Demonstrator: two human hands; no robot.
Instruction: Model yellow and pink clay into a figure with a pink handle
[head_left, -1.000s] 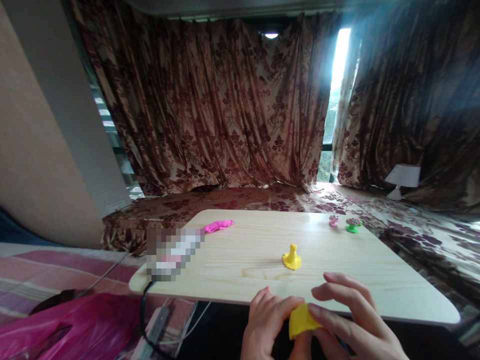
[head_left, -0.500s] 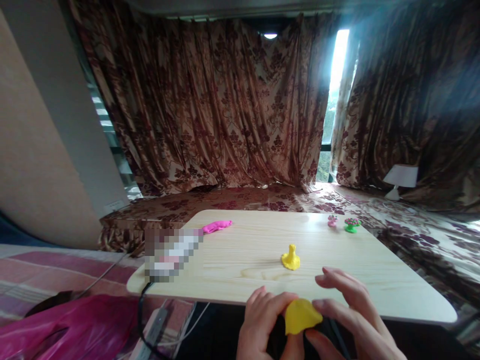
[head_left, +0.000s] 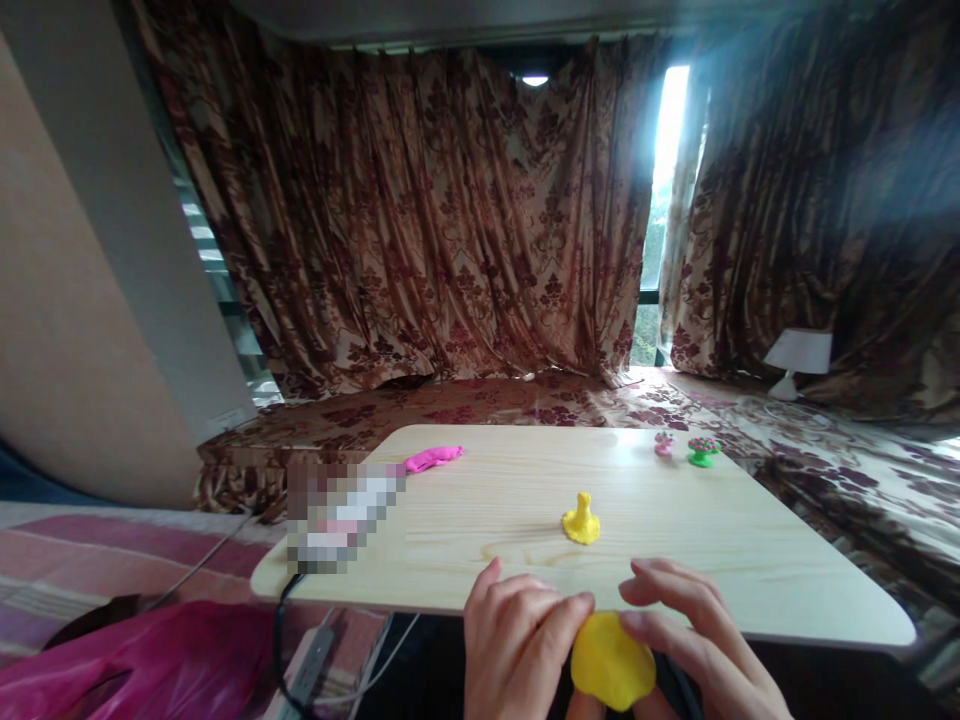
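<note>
Two hands (head_left: pixel 517 640) (head_left: pixel 697 635), one yellow disc (head_left: pixel 613 662)

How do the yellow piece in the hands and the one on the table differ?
The held piece looks flat and roundish; the standing piece has an upright stem. Left hand and right hand hold the held piece; the standing piece rests on the table. Both are yellow.

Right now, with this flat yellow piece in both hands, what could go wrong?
The flat yellow piece, held between your left hand and right hand, appears just off the near edge of the table, so a slip might drop it. Your hands grip its rim, so squeezing could dent it if it's soft. The upright yellow piece stands beyond your hands, so a forward reach might knock it.
</note>
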